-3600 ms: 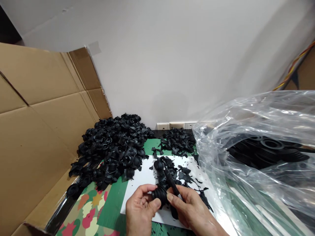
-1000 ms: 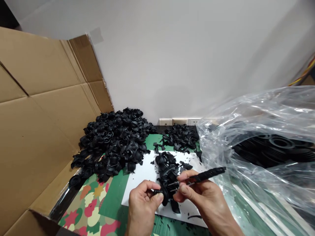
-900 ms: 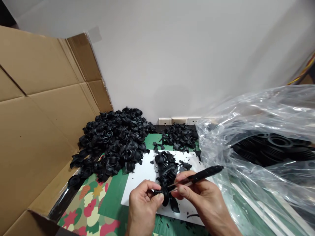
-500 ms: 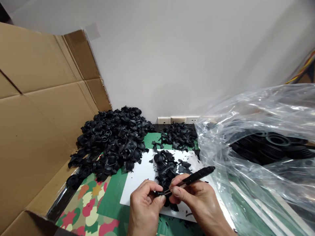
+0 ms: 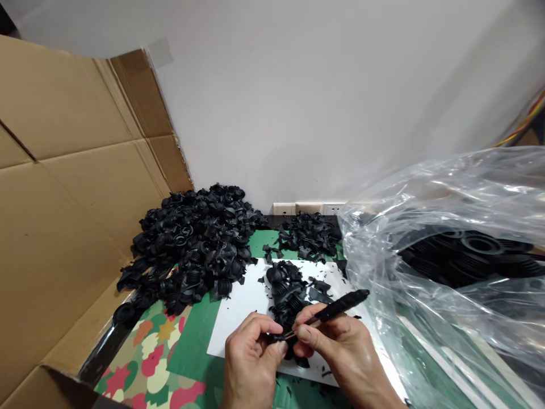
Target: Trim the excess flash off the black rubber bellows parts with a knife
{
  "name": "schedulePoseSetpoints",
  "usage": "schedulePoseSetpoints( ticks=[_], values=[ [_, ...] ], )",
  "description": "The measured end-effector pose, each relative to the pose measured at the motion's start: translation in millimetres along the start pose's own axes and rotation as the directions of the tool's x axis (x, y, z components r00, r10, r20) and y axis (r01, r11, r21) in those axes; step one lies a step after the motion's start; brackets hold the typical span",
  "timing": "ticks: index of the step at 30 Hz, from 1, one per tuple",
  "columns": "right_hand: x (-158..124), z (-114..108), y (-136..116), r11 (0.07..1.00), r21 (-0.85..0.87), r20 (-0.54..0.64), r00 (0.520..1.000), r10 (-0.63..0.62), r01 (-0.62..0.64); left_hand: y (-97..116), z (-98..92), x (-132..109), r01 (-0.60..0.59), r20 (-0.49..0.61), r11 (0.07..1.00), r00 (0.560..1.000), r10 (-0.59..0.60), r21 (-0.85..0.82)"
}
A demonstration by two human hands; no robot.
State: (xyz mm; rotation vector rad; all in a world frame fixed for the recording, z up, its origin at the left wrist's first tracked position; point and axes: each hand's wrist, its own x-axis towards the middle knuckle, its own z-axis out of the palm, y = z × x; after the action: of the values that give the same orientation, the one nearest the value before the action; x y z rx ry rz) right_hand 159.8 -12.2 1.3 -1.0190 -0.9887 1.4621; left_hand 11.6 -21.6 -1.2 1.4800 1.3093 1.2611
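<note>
My left hand (image 5: 254, 358) is closed, pinching a small black rubber part (image 5: 276, 337) between thumb and fingertips; most of it is hidden. My right hand (image 5: 336, 346) grips a pair of tweezers (image 5: 343, 304) with a black-wrapped upper end pointing up to the right. Their thin metal tips touch the part at my left fingertips. Just behind both hands, a small heap of black ribbed rubber parts (image 5: 285, 287) lies on a white sheet (image 5: 238, 307), with torn black scraps around it.
A large pile of black ribbed rubber parts (image 5: 200, 244) stands at the back left beside a cardboard box (image 5: 85, 142). Black scraps (image 5: 313, 233) are heaped by the wall sockets (image 5: 284, 209). To the right, a clear plastic bag (image 5: 374, 250) holds black ringed parts (image 5: 468, 261).
The tweezers' upper end has shifted slightly left, with small movement at the fingertips. Both hands keep their grips in nearly the same place.
</note>
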Motion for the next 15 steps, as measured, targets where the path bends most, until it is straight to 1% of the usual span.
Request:
schedulePoseSetpoints(
  ticks=[2, 5, 9, 12, 14, 15],
  values=[
    [-1.4, 2.0, -1.4, 1.0, -0.007, -0.029, 1.0, -0.003, 0.003, -1.4, 0.2, -0.5, 0.0, 0.011, 1.0, 1.0, 0.0, 0.007],
    [-2.7, 4.7, -2.3, 1.0, -0.017, -0.063, 0.998, -0.019, 0.018, -3.5, 2.6, -1.6, -0.005, -0.01, 1.0, 1.0, 0.005, -0.009],
    [-1.4, 5.7, 0.4, 1.0, -0.016, -0.062, 0.998, -0.023, 0.022, -4.8, 6.5, -3.5, -0.041, -0.046, 0.999, 0.998, 0.041, -0.011],
    [0.4, 5.4, 3.5, 0.996, 0.076, -0.001, 0.999, 0.051, -0.051, -3.8, 6.4, -3.6, -0.075, -0.036, 0.997, 0.997, 0.075, -0.007],
    [1.0, 4.9, 4.4, 0.982, 0.152, 0.078, 0.992, 0.098, -0.109, -1.9, 4.4, -2.5, -0.066, 0.009, 0.998, 0.998, 0.066, -0.006],
    [1.1, 4.4, 4.4, 0.976, 0.178, 0.108, 0.988, 0.109, -0.127, -0.7, 3.2, -1.7, -0.047, 0.013, 0.999, 0.999, 0.047, -0.01]
  ],
)
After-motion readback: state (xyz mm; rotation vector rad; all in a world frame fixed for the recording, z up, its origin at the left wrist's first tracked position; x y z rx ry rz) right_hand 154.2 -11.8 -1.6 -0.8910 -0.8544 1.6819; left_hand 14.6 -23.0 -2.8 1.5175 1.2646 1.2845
